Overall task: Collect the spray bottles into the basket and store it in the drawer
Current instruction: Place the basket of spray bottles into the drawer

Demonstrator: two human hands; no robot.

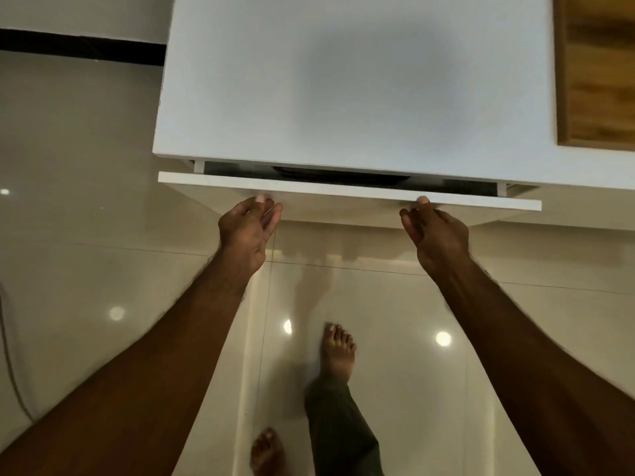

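A white drawer front [343, 192] sticks out a narrow way from under the white cabinet top [343, 80]. Through the thin gap I see a dark shape [336, 176] inside the drawer, too hidden to tell what it is. My left hand [249, 228] rests against the drawer front left of centre, with fingertips on its top edge. On the right part of the front lies my right hand [434, 231], a thumb over the top edge. No spray bottles or basket show clearly.
Glossy beige floor tiles [86, 201] lie below and to the left. My bare feet [338, 352] stand in front of the cabinet. A wooden panel [598, 70] sits at the upper right. A black strip [79, 46] runs along the far wall.
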